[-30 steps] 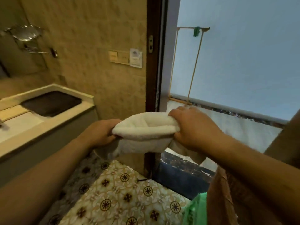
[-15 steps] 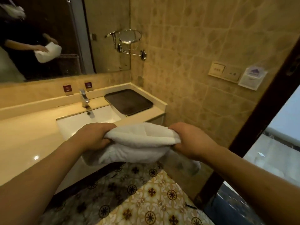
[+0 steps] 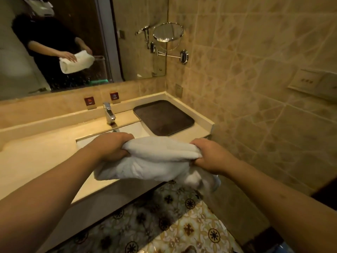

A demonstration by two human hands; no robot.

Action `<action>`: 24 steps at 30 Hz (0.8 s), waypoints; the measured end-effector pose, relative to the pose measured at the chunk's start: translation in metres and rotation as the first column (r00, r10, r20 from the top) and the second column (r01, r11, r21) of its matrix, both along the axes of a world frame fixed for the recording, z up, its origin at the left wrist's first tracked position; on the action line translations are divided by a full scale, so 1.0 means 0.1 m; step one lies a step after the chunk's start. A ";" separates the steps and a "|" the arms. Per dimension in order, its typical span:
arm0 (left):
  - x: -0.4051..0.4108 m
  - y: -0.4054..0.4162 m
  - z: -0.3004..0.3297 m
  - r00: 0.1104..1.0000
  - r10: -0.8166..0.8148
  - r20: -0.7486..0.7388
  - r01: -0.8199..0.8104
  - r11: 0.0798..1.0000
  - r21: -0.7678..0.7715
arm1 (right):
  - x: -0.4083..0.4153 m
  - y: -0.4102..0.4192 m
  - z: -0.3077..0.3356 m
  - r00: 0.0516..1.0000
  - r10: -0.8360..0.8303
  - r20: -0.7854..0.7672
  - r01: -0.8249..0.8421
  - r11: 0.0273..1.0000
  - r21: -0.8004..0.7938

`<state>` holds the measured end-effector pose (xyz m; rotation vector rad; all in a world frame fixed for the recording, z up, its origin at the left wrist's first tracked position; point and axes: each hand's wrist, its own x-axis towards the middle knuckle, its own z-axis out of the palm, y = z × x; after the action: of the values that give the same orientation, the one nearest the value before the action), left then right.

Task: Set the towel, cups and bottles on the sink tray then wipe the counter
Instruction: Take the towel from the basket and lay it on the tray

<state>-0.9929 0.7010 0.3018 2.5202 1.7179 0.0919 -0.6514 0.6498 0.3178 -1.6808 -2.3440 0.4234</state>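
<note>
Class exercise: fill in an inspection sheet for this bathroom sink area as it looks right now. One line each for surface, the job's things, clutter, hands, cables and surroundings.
Surface: beige counter with an inset white basin, bare where visible.
Job's things: white towel held in the air over the counter's front edge; dark tray at the counter's right end, with nothing on it; no cups or bottles in view.
Clutter: nothing seen.
Hands: left hand and right hand each grip one end of the towel.
Cables: nothing seen.
Surroundings: chrome faucet behind the basin; wall mirror reflecting the person; round swing-arm mirror; tiled wall; patterned floor.
</note>
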 end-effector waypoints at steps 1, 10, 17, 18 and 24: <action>0.06 0.17 0.00 1.000 0.006 -0.011 -0.006 1.000 -0.009 | 0.04 0.19 -0.04 1.000 0.003 -0.005 -0.003 1.000 -0.007; 0.40 2.08 0.04 0.998 0.029 -0.050 -0.029 1.000 -0.006 | 0.38 2.11 -0.28 0.996 -0.022 -0.084 0.022 1.000 -0.007; 0.60 3.43 0.11 0.993 0.005 -0.115 -0.010 0.999 -0.042 | 0.48 3.28 -0.42 0.988 -0.069 -0.135 0.062 0.997 -0.054; 0.63 3.64 0.09 0.992 -0.001 -0.127 -0.005 0.999 -0.044 | 0.48 3.42 -0.46 0.985 -0.091 -0.145 0.082 0.994 -0.070; 0.88 4.92 -0.11 0.978 -0.097 -0.183 0.090 0.995 -0.049 | 0.43 4.09 -0.85 0.938 -0.278 -0.209 0.243 0.953 -0.180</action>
<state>-0.9047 1.1925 0.2906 2.6487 1.6395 -0.1879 -0.6080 1.0591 0.2331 -1.8649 -1.9329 0.7183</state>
